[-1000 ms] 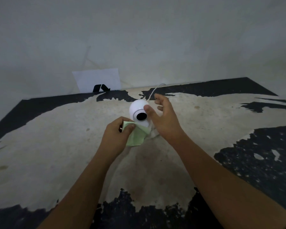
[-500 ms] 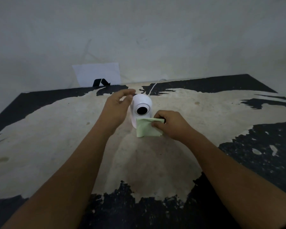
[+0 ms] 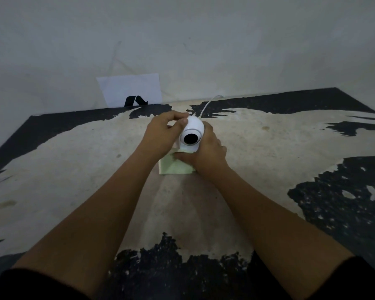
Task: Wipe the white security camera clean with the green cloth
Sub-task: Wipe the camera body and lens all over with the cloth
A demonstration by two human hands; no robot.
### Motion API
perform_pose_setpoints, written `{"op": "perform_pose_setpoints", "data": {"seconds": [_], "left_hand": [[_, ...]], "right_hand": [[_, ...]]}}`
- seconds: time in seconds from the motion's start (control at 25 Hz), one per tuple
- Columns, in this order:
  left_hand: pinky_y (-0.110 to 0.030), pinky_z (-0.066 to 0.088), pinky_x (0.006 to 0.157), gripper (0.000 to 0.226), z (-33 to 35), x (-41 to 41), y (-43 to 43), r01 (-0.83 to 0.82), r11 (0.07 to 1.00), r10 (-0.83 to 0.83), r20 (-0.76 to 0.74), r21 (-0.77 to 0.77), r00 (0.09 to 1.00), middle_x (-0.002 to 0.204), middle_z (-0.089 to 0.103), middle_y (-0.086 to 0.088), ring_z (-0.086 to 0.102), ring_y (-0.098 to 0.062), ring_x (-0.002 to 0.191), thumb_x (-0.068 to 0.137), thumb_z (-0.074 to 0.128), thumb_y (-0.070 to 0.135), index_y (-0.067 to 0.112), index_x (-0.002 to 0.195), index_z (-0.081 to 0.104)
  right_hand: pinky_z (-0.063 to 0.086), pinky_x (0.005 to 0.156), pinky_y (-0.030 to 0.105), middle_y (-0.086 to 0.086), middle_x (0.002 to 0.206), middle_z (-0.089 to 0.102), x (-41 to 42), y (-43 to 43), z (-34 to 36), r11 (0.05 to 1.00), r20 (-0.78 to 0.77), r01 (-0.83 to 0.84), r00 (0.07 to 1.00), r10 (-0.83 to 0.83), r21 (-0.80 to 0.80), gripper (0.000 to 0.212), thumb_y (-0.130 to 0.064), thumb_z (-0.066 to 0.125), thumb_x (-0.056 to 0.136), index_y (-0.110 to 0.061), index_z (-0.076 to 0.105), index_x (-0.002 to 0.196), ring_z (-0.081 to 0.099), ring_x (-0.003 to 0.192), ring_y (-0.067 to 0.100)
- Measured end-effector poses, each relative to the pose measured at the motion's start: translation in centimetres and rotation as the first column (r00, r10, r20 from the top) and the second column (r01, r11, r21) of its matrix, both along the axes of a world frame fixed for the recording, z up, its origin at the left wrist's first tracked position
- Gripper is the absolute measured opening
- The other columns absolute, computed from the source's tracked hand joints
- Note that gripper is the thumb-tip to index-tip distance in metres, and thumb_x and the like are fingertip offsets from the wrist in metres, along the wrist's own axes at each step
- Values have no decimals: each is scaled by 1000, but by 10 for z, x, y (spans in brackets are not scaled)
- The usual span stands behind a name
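1. The white security camera (image 3: 192,135) stands upright on the bench (image 3: 74,169), toward the far edge and about midway between its left and right edges, lens facing me. A thin white cable (image 3: 207,105) runs from behind it toward the wall.
2. My left hand (image 3: 162,137) steadies the camera's round head: thumb and fingers curled against its upper left side, a light closed grip on the shell.
3. My right hand (image 3: 206,152) is wrapped round the camera's right side and lower front. Its thumb presses the green cloth (image 3: 174,167) against the camera's base, so that grip is pinching the cloth to the body.
4. The rest of the cloth lies flat on the bench just in front of the camera, on my side.
5. I judge the step in hand to be wiping the base and lower front, with the wipe well under way but not finished.
6. The next move calls for sliding the cloth round the base and up over the head and lens ring, while my left grip keeps the camera from tipping or tugging the cable.
7. Against the wall, near the bench's far left, leans a white card (image 3: 130,89) with a black mark.
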State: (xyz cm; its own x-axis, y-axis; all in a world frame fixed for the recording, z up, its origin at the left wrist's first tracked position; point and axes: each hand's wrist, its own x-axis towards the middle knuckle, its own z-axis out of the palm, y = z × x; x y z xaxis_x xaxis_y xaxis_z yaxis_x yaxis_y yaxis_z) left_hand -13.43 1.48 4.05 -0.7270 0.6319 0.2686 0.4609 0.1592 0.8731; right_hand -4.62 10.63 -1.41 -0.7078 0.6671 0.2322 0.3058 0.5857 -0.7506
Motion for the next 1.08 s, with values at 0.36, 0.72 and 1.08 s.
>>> {"op": "perform_pose_setpoints", "data": {"seconds": [0.36,0.72,1.08], "left_hand": [[-43,54,88,18,0,-2,-2,44,999,-44,0,2,999,105,64,11,63,-15,99,90,55,28,23,104,66],[-44,55,86,11,0,-4,-1,60,998,-60,-9,-6,998,109,65,8,64,-15,96,90,55,29,27,96,64],[-42,56,84,13,0,-5,-2,68,998,-68,-5,-12,998,109,64,8,64,-14,92,91,54,28,26,99,64]], "right_hand": [[41,86,26,-1,122,66,28,56,22,944,190,-318,936,297,88,77,-32,76,70,-33,40,138,60,112,20],[42,95,51,5,127,55,11,26,-1,986,130,-158,980,149,55,102,-53,82,53,-24,33,137,54,111,27],[35,92,44,7,131,53,14,25,-4,970,246,-133,966,81,203,99,-55,79,59,-17,33,138,49,115,32]]}}
